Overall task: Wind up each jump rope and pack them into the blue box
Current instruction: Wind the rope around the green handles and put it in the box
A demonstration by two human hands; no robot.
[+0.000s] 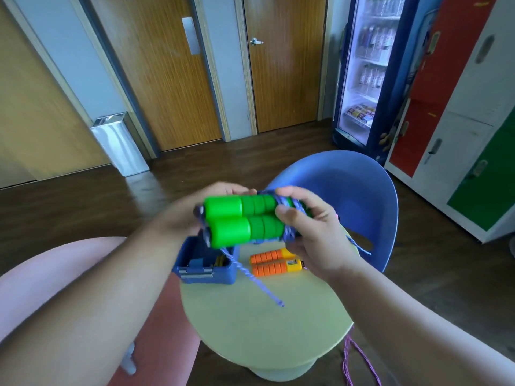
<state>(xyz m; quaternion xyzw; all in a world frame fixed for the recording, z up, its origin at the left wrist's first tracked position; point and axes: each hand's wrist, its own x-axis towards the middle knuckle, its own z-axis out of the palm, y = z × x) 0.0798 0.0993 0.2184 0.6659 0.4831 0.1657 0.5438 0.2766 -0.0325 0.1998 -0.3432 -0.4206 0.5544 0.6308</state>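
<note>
Two hands, left (pixel 178 218) and right (pixel 315 232), grip green jump rope (pixel 237 222).

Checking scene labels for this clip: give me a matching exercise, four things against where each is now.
Things: 1 green handles; 2 orange handles; 3 blue box; 4 blue chair.
Places: A behind the table; B lying on the table; C gripped by the left hand and right hand; D open, on the table's left side.
Pairs: 1-C; 2-B; 3-D; 4-A.

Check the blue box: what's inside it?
Inside the blue box a dark item with yellow stripes shows, unidentifiable. The green handles held above hide its far part.
</note>
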